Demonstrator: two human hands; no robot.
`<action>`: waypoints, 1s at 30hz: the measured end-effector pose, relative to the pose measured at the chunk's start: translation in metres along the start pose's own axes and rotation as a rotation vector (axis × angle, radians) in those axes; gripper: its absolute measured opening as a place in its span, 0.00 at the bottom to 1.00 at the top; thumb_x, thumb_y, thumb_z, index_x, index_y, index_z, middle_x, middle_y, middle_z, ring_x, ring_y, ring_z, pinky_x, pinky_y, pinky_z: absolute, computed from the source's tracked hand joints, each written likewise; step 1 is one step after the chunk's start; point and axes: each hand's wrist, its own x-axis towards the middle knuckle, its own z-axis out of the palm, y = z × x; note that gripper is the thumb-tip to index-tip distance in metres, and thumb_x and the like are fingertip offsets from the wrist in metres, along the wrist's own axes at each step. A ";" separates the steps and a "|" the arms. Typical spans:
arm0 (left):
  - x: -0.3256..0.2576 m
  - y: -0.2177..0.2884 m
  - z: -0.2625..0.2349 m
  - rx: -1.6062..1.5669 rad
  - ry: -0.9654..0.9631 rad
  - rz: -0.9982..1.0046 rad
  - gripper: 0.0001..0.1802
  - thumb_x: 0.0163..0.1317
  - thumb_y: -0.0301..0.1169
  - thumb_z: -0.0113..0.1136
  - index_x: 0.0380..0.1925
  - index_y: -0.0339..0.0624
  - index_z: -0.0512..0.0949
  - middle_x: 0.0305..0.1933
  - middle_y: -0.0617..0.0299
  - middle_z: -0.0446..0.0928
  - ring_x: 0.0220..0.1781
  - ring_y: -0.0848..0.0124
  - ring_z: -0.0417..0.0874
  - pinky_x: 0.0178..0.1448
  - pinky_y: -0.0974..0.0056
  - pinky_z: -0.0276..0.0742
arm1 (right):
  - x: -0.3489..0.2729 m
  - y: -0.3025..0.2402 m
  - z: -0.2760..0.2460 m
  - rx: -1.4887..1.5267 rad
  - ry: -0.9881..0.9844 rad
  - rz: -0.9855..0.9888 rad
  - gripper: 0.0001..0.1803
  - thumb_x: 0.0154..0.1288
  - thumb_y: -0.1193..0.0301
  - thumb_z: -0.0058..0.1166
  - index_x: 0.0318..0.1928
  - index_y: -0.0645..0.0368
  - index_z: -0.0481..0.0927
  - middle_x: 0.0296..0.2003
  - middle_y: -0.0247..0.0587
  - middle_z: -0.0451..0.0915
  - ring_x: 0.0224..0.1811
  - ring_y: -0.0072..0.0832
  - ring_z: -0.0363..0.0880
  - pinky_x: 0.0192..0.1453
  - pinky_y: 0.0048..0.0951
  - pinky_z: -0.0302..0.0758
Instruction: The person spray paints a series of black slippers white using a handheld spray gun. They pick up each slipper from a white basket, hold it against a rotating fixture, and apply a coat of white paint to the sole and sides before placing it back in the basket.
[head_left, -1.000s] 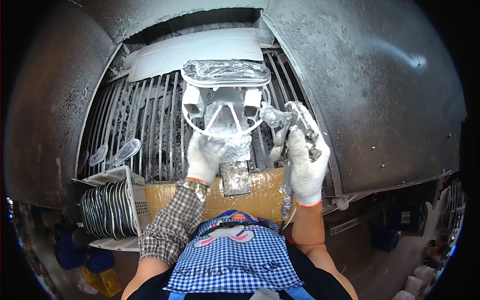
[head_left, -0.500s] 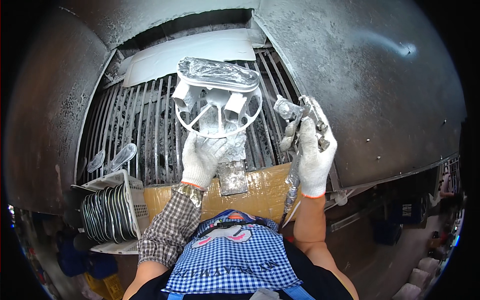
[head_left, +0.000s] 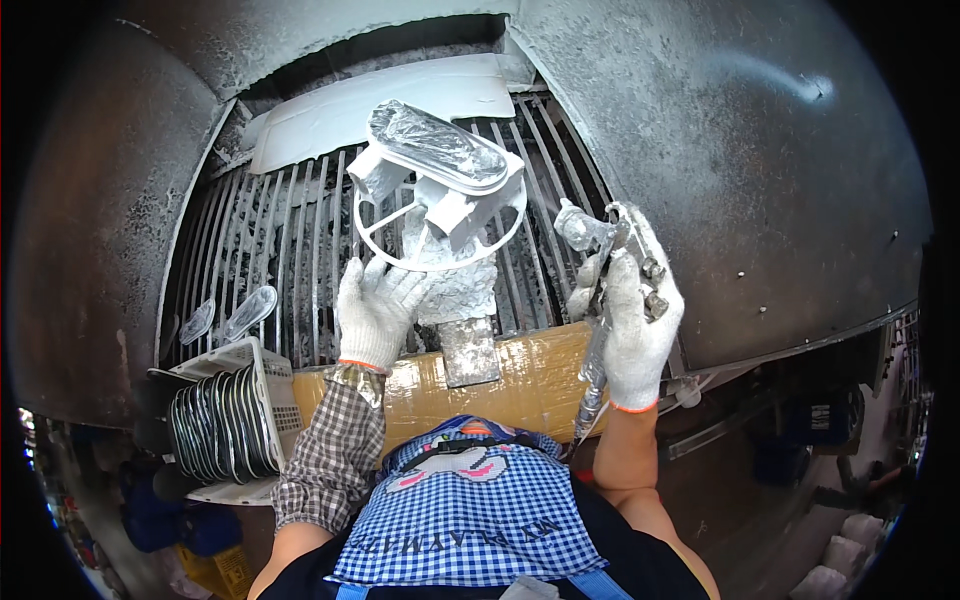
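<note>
A white paint-caked round wire stand sits on the grille, carrying an oval silver part on top. My left hand, in a white glove, rests with fingers spread on the stand's lower rim and its lumpy paint-crusted base. My right hand, also gloved, is shut on a paint-covered spray gun, whose nozzle points left toward the stand. A hose runs down from the gun past my forearm.
The metal grille of a spray booth fills the middle, with curved dark walls either side. A white basket of several oval parts stands at lower left. Two loose oval pieces lie on the grille. A tape-wrapped board edges the front.
The stand has turned, so the oval part on top now lies slanted toward the upper right. My left hand has shifted left along the rim. The spray gun stays raised.
</note>
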 end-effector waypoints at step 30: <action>0.005 0.002 -0.032 0.129 0.201 -0.002 0.46 0.79 0.59 0.50 0.79 0.29 0.57 0.79 0.33 0.63 0.77 0.40 0.69 0.77 0.39 0.70 | 0.022 0.039 0.031 0.005 -0.238 0.068 0.28 0.82 0.70 0.58 0.76 0.67 0.71 0.38 0.35 0.86 0.31 0.13 0.80 0.34 0.20 0.78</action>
